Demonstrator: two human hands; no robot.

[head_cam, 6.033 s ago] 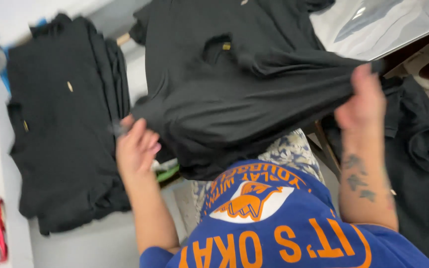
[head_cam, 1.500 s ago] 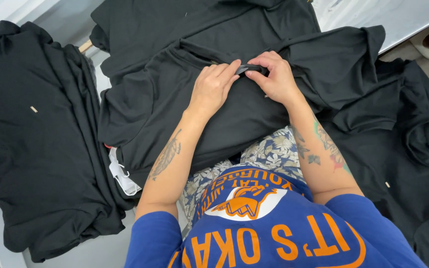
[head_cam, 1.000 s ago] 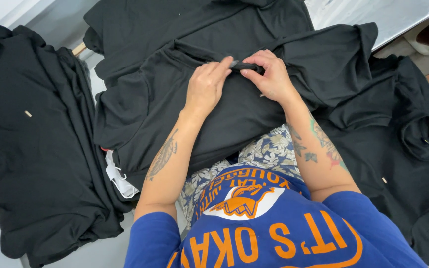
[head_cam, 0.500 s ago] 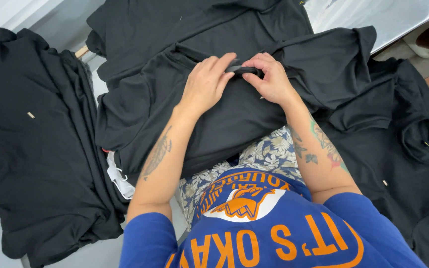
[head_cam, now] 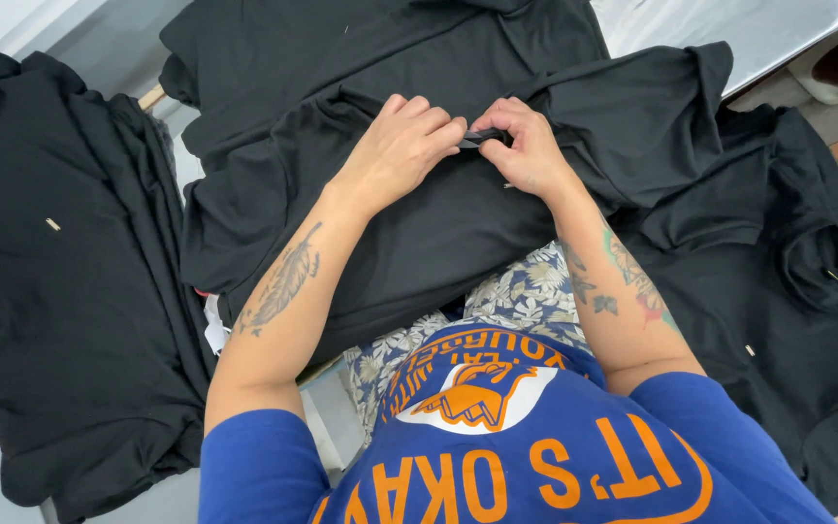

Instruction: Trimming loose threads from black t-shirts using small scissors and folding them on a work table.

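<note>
Both hands meet at the middle of the black knit garment (head_cam: 419, 223) spread flat on the pale bench (head_cam: 729, 29), likely so the cloth lies smooth for the work. The left hand (head_cam: 400, 150) and right hand (head_cam: 526, 146) each pinch shut on a small dark fold or tab (head_cam: 480, 137) of that garment; which it is I cannot tell. A black stack (head_cam: 60, 291) lies left of the garment, more black clothing (head_cam: 807, 291) to its right.

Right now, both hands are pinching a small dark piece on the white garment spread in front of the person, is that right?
Not quite: the garment is black, not white, as the head view shows. The left hand and right hand do pinch a small dark piece on it.
</note>
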